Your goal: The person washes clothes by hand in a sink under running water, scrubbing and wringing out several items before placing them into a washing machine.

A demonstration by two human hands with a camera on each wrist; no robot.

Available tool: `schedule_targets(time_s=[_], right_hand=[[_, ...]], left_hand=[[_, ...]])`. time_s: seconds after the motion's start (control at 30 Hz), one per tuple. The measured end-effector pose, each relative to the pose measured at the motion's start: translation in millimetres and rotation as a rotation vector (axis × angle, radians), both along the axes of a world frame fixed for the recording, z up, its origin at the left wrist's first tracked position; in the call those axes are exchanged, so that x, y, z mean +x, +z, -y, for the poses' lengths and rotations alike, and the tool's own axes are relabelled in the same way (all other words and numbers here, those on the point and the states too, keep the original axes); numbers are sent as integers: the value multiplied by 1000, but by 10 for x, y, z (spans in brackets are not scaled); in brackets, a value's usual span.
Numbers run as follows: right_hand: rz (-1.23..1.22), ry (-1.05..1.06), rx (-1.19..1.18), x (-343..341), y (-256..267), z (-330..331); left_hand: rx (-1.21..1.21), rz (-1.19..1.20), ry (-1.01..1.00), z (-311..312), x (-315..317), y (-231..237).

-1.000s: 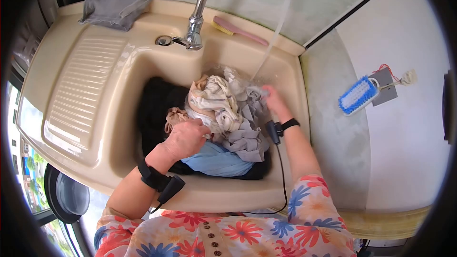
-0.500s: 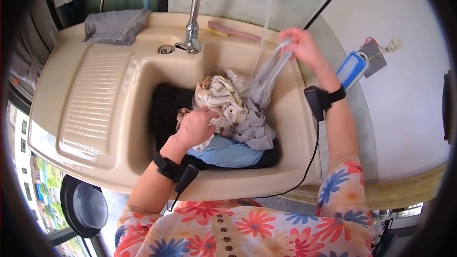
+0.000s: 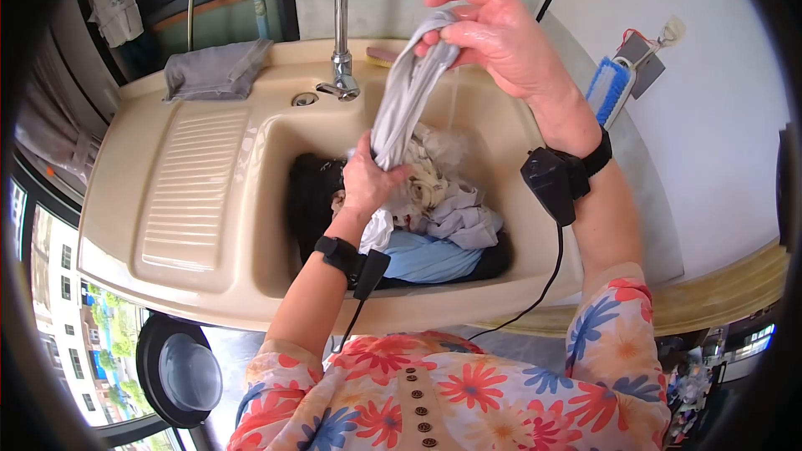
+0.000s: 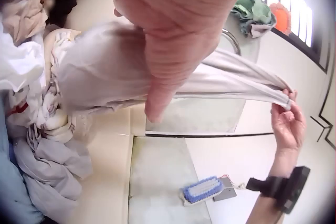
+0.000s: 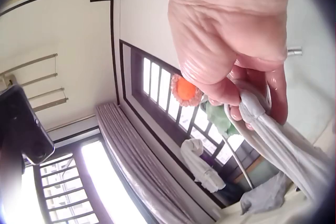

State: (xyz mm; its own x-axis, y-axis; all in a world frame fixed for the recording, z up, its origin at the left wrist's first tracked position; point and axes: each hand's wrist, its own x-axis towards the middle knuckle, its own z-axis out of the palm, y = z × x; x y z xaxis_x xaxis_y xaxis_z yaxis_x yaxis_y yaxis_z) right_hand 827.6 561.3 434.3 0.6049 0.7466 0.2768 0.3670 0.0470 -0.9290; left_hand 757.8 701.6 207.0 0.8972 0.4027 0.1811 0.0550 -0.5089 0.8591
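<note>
A wet light grey cloth (image 3: 409, 92) stretches up out of the sink between both hands. Its upper end is gripped by the right hand (image 3: 510, 46), level with the faucet's curve; the right wrist view shows thumb and fingers pinching the cloth (image 5: 273, 134). Lower down, the left hand (image 3: 372, 184) curls round the same cloth, just above the pile; in the left wrist view the left hand (image 4: 168, 40) lies across it. Under them in the sink are a light blue cloth (image 3: 426, 257), a grey cloth (image 3: 468, 219), white and patterned pieces, and black fabric (image 3: 313, 200).
A chrome faucet (image 3: 342, 29) stands behind the sink (image 3: 271, 242), with a thin water stream partly behind the right hand. A folded grey cloth (image 3: 215, 71) lies at the back left corner, a brush (image 3: 381, 56) on the back ledge. A blue-white brush (image 3: 608, 90) hangs on the right wall.
The right hand has lifted the light grey cloth from the pile, up and then leftward. The left hand has moved from the pile onto the cloth's lower part.
</note>
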Motion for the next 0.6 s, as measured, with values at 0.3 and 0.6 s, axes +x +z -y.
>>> schedule_targets(time_s=[0.3, 0.6], right_hand=[[-167, -392, -581, 467, -1587, 901], [-245, -144, -301, -67, -2091, 44]], left_hand=[[-700, 128, -172, -223, -52, 19], [-289, -112, -340, -170, -43, 51]])
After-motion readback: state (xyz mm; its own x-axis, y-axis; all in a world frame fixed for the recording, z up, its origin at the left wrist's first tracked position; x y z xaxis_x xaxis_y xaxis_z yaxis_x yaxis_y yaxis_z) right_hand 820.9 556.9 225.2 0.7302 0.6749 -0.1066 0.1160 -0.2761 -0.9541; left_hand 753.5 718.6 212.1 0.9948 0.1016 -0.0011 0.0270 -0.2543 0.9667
